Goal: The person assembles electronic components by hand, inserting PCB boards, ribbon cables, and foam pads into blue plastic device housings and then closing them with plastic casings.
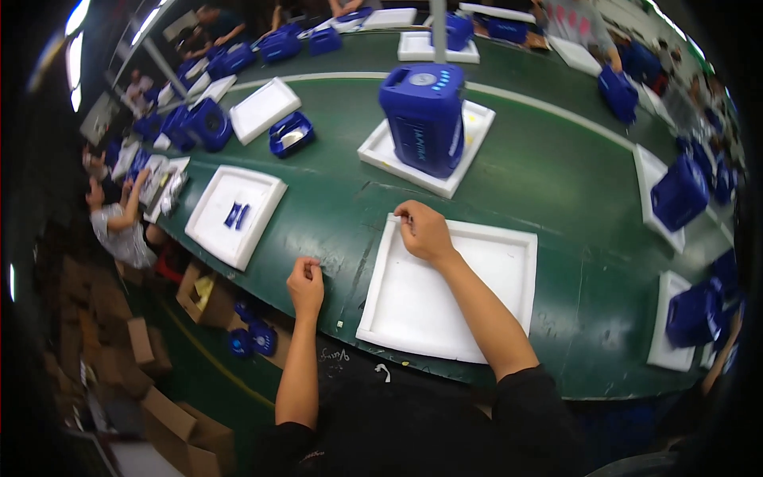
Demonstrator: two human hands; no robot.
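A white foam tray with raised edges lies right in front of me on the green table. My right hand is over its far left corner, fingers curled in a pinch; whatever is in them, if anything, is hidden. Left of that tray, above the table's near edge, my left hand has its fingers closed too, and I cannot make out anything in them. Beyond the tray a tall blue box-shaped device with a round knob on top stands upright on another white foam tray.
To the left, a foam tray holds small blue parts. Behind it are a blue open housing and another tray. More blue devices stand on the right. A co-worker works at far left; cardboard boxes lie below.
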